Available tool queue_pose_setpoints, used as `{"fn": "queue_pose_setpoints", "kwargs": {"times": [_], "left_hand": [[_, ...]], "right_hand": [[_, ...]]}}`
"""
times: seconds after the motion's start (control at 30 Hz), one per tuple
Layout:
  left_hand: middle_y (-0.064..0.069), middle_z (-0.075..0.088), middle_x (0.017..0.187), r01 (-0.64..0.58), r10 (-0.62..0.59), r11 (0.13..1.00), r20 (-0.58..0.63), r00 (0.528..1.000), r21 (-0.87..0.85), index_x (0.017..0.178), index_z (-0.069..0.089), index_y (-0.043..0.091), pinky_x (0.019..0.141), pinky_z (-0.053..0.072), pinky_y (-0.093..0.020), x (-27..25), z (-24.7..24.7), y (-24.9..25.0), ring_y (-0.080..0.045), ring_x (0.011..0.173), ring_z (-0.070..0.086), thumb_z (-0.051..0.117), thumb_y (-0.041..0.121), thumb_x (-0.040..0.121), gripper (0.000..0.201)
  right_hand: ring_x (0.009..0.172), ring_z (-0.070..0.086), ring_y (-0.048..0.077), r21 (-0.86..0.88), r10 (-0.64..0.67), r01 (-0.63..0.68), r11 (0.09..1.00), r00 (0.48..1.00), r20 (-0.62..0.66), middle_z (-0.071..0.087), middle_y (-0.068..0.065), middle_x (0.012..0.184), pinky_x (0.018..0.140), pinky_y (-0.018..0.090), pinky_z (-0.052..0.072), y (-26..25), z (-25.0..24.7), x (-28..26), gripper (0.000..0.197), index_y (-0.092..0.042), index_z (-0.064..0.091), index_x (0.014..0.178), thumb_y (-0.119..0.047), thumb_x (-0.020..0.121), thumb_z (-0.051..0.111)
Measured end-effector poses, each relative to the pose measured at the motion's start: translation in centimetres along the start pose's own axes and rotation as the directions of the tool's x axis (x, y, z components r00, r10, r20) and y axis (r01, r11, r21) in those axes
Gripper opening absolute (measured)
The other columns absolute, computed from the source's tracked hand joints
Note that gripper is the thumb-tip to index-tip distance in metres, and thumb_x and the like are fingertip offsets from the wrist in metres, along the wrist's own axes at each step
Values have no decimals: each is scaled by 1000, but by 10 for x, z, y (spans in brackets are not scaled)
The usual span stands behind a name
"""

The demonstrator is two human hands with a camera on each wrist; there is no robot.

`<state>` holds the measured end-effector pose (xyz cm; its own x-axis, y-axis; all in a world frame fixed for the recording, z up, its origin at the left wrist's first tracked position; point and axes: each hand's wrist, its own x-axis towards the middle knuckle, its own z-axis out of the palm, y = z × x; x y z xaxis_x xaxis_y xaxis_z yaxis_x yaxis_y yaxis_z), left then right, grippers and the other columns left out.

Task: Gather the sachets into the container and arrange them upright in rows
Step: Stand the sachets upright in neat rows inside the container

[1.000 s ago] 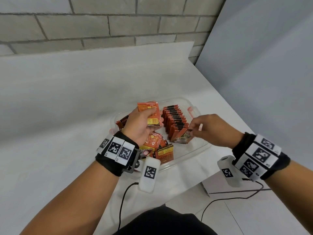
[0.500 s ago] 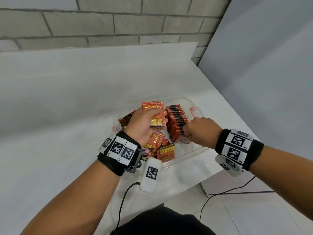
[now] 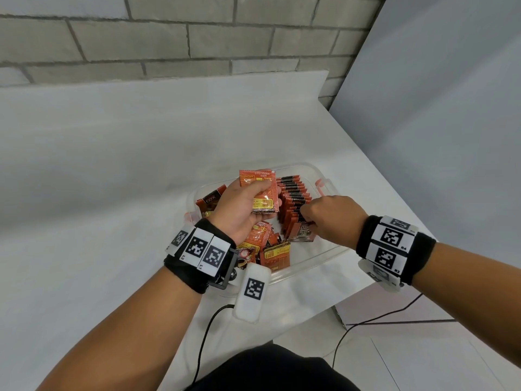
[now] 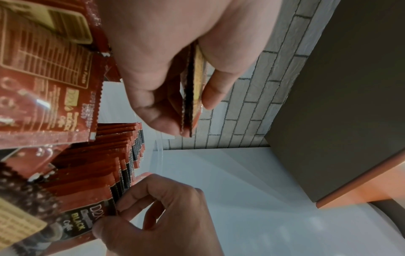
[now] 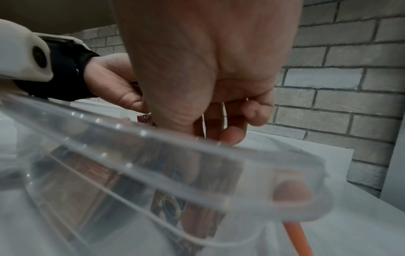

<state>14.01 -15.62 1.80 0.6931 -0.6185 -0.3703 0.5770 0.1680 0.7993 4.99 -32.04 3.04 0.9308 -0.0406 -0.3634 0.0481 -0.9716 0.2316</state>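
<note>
right hand (image 3: 327, 218) – fingers pinch front sachet (image 3: 303, 234) of upright row (image 3: 294, 198) | left hand (image 3: 242, 207) grips sachet stack (image 3: 260, 190) just left of row – edges upright

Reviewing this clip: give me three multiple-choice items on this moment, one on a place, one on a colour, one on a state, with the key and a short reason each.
1. Where is the upright row of sachets?
A. on the table outside
B. in the clear container
C. on the floor

2. The sachets are mainly:
A. red-orange
B. blue
C. green

3. The left hand:
A. lies flat and empty
B. points at the wall
C. holds a small stack of sachets

Key: 1 B, the row stands inside its walls; 2 A, all packs show it; 3 C, thumb and fingers pinch the stack.
</note>
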Motion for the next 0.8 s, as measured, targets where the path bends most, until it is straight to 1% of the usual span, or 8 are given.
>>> {"fn": "queue_pose_setpoints", "kwargs": {"times": [0.17, 0.4, 0.47, 0.53, 0.6, 0.67, 0.73, 0.8], "left_hand": [[0, 72, 76, 0, 0, 1000, 10, 1000, -15, 97, 60, 14, 71, 52, -35, 2, 1, -2, -15, 67, 68, 56, 11, 93, 7], [-12, 68, 86, 68, -66, 995, 37, 997, -73, 111, 56, 9, 66, 51, -36, 2, -1, -3, -24, 74, 65, 41, 13, 97, 20], [-12, 69, 89, 75, -71, 995, 62, 996, -69, 110, 57, 12, 71, 53, -37, 1, -1, -2, -25, 79, 65, 42, 12, 97, 21], [-11, 69, 96, 74, -71, 997, 95, 993, -34, 111, 57, 15, 77, 55, -38, 0, 1, -2, -25, 86, 67, 47, 11, 96, 18], [-11, 68, 105, 58, -61, 998, 124, 990, 26, 120, 56, 14, 75, 57, -36, 0, 3, -3, -24, 91, 68, 54, 10, 94, 26], [-12, 68, 111, 29, -43, 995, 156, 987, 92, 124, 56, 16, 72, 57, -35, -1, 4, -3, -24, 94, 67, 58, 9, 92, 33], [-10, 69, 109, 9, -35, 990, 180, 983, 142, 119, 59, 18, 76, 55, -38, -2, 5, -5, -25, 96, 67, 61, 9, 90, 31], [-6, 70, 100, 7, -37, 986, 177, 983, 165, 108, 61, 21, 78, 54, -39, -3, 7, -5, -23, 92, 67, 64, 14, 87, 22]], "right_hand": [[73, 46, 20, 26, 8, -7, 1000, 1000, -26, 63, 2, 99, 60, 28, 36, 1, -1, -4, 9, -14, 54, 97, -17, 93, 47], [79, 60, 18, 203, 111, -77, 976, 981, -161, 63, 0, 97, 63, 28, 45, 13, -4, -8, 21, -16, 60, 103, -32, 93, 51], [69, 55, 11, 419, 213, -88, 904, 942, -260, 62, -3, 90, 62, 25, 44, 21, -10, -8, 21, -17, 63, 100, -36, 91, 57], [65, 54, 5, 664, 330, -71, 744, 903, -274, 62, -5, 85, 59, 20, 44, 24, -18, -9, 20, -21, 62, 100, -39, 90, 60], [67, 58, 6, 834, 367, -58, 548, 913, -178, 63, -5, 87, 57, 18, 47, 20, -24, -9, 22, -27, 61, 105, -42, 88, 61], [70, 61, 9, 910, 308, -34, 413, 946, -104, 64, -4, 92, 53, 13, 43, 14, -28, -10, 32, -29, 57, 117, -41, 87, 62], [75, 63, 14, 924, 260, 5, 384, 959, -113, 65, 0, 95, 51, 9, 40, 10, -29, -10, 38, -28, 56, 123, -34, 86, 65], [74, 63, 17, 927, 265, 35, 374, 954, -143, 66, 3, 93, 53, 11, 42, 9, -28, -9, 30, -23, 62, 115, -24, 86, 68]]}}
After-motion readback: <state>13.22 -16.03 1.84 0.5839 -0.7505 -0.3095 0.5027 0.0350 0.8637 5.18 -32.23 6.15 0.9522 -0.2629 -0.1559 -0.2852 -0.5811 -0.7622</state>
